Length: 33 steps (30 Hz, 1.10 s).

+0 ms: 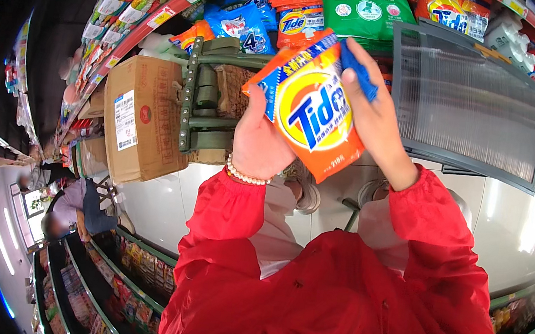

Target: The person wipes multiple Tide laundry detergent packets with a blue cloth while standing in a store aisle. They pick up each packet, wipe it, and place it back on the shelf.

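An orange bag of Tide washing powder (320, 109) is held tilted between both hands, its printed front facing up. My left hand (260, 142), with a pearl bracelet at the wrist, supports the bag's left edge and has its thumb on the front. At the upper right edge, my right hand (372, 104) grips the bag together with a crumpled blue cloth (359, 71). Past the hands, a shelf carries more Tide bags (299, 26), blue detergent bags (240, 27) and a large green detergent bag (362, 10).
A cardboard carton (143, 119) stands at the left beside a green folding frame (196, 96). To the right is a grey crate with a translucent ribbed panel (469, 105). Behind on the left, a person (75, 205) bends near low shelves (139, 271) of packets.
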Each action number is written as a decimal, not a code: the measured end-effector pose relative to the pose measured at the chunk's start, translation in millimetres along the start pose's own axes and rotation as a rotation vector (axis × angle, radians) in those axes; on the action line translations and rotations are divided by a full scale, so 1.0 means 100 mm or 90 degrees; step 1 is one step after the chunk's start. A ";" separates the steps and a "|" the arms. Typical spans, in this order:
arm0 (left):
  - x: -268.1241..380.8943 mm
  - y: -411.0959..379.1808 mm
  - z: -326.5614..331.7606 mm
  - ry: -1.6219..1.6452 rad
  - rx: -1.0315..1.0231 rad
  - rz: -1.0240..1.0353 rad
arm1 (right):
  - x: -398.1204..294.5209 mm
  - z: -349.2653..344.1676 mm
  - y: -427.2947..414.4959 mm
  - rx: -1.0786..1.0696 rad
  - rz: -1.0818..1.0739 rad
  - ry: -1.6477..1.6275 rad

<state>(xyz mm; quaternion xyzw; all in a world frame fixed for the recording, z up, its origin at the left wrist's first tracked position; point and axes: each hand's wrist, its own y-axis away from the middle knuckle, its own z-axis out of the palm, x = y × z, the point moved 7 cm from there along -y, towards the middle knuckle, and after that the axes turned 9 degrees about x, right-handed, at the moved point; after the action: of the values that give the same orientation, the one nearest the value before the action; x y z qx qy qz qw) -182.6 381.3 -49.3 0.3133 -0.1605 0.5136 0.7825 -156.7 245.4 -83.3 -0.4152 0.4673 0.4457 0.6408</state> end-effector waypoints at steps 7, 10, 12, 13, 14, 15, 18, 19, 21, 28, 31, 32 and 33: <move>-0.09 0.03 0.00 -0.013 -0.014 -0.073 | 0.06 -0.15 -0.13 0.020 0.338 -0.256; -0.03 -0.01 -0.17 -0.053 0.067 -0.077 | -0.01 -0.16 -0.11 -0.001 0.376 -0.273; -0.01 -0.04 -0.25 -0.064 0.128 -0.063 | 0.01 -0.17 -0.09 0.005 0.378 -0.253; 0.01 -0.05 -0.30 -0.110 0.144 -0.040 | 0.01 -0.16 -0.09 0.008 0.379 -0.243; 0.03 -0.07 -0.36 -0.157 0.161 -0.018 | 0.01 -0.18 -0.09 0.021 0.373 -0.221; 0.05 -0.07 -0.39 -0.203 0.177 0.004 | -0.01 -0.17 -0.09 0.027 0.361 -0.226; 0.14 -0.05 -0.37 -0.223 0.216 0.071 | -0.08 -0.15 -0.10 0.036 0.324 -0.237; 0.17 -0.05 -0.37 -0.251 0.226 0.091 | -0.09 -0.15 -0.11 0.034 0.311 -0.236; 0.22 -0.03 -0.34 -0.269 0.234 0.135 | -0.11 -0.15 -0.12 0.030 0.298 -0.238; 0.28 0.01 -0.30 -0.277 0.253 0.190 | -0.08 -0.13 -0.08 -0.037 0.376 -0.245; 0.27 -0.01 -0.30 -0.246 0.269 0.155 | -0.08 -0.08 -0.02 -0.080 0.399 -0.231; 0.27 -0.03 -0.31 -0.228 0.269 0.137 | -0.08 -0.07 0.00 -0.096 0.403 -0.222; 0.28 -0.04 -0.33 -0.211 0.272 0.122 | -0.07 -0.06 0.02 -0.116 0.408 -0.191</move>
<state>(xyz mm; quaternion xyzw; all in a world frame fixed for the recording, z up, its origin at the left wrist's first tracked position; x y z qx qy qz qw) -169.2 421.6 -59.3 0.5341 -0.2036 0.5493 0.6095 -160.9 239.0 -78.5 -0.2333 0.4331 0.7193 0.4906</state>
